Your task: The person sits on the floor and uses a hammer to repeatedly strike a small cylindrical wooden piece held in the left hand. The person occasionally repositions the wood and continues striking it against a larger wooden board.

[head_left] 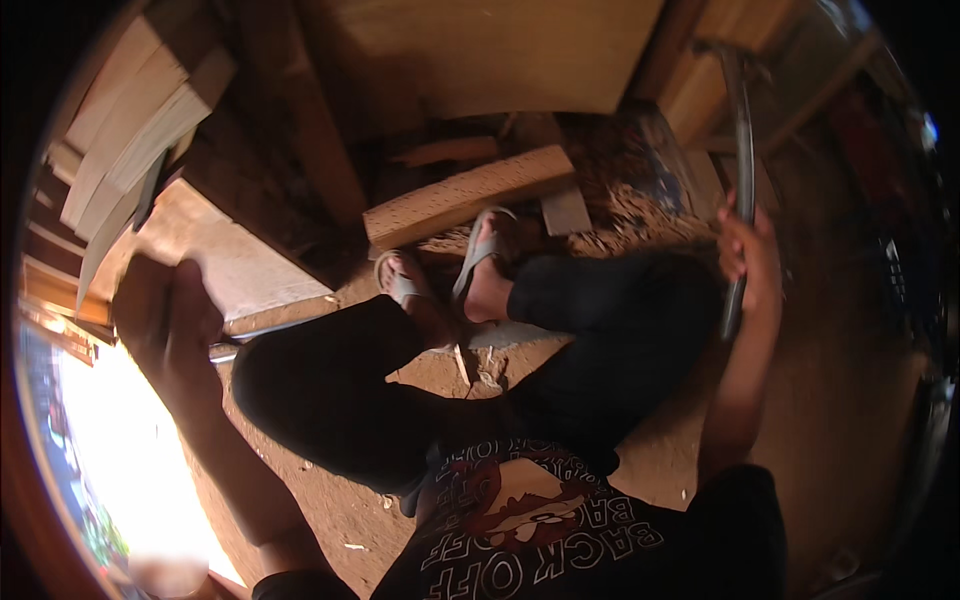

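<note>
My right hand (748,245) is closed around the grey metal handle of a hammer (742,120). The hammer stands nearly upright in the view, its head at the upper end and the handle's butt below my fist. Out to the left is my left hand (168,310), dark and smeared by motion, so its fingers do not show clearly. It appears near a pale wooden board (240,265) and a stack of wooden slats (140,130). Whether it holds anything cannot be made out.
A thick wooden beam (470,195) lies just beyond my sandalled feet. Wood chips and shavings (630,215) litter the ground around it. A large wooden panel (480,55) stands at the back. My bent legs (330,390) fill the middle. Bright light comes in at the lower left.
</note>
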The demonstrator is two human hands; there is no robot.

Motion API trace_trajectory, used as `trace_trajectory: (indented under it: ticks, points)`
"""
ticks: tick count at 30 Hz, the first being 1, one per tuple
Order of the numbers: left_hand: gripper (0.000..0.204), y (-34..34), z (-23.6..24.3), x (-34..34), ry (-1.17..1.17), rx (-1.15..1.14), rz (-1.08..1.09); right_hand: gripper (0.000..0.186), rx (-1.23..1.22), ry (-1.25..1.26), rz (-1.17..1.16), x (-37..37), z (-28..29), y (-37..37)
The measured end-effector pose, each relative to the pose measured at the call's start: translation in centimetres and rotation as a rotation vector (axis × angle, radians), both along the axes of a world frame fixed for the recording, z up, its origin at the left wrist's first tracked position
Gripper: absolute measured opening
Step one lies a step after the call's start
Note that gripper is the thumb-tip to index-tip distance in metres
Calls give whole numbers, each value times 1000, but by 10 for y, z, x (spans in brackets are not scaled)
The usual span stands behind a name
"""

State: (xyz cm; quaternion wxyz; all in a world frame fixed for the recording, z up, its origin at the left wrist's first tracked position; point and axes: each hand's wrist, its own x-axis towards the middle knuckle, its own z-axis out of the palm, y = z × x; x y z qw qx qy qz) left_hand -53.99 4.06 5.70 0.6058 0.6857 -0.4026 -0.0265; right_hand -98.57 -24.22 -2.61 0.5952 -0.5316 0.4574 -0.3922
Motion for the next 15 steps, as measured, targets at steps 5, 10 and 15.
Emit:
trace_trajectory:
  ticks: [5,10,15]
  points:
    - [18,-135,-37,-25,127,73,-368,16,-62,-87,21,10,41,-28]
    - [23,-207,-118,-55,-32,393,-318,38,-132,139,8,-27,-47,-69]
    - [30,-179,-170,-87,222,118,-341,68,299,140,78,-85,-182,-76]
